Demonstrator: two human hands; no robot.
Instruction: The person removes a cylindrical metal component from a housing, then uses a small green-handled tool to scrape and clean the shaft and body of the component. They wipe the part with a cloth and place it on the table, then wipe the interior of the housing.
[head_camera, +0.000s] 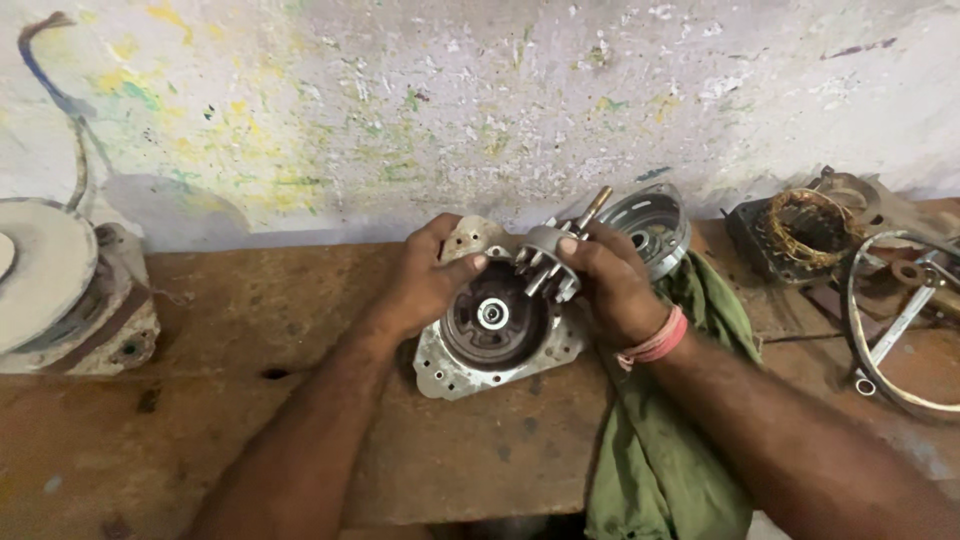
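A grey metal motor end cover (455, 370) with a round dark recess and a shiny bearing at its centre (493, 314) is tilted up on the wooden bench. My left hand (425, 280) grips its upper left edge, thumb across the rim. My right hand (612, 285) holds a small finned metal rotor with a brass-tipped shaft (548, 257) just above the cover's recess. A pink band circles my right wrist.
A second round metal housing (655, 225) lies behind my right hand. A green cloth (660, 450) hangs over the bench's front edge. A copper-wound stator (805, 230) and a wire ring guard (900, 320) sit at the right. A motor body (70, 290) stands at the left, against the stained wall.
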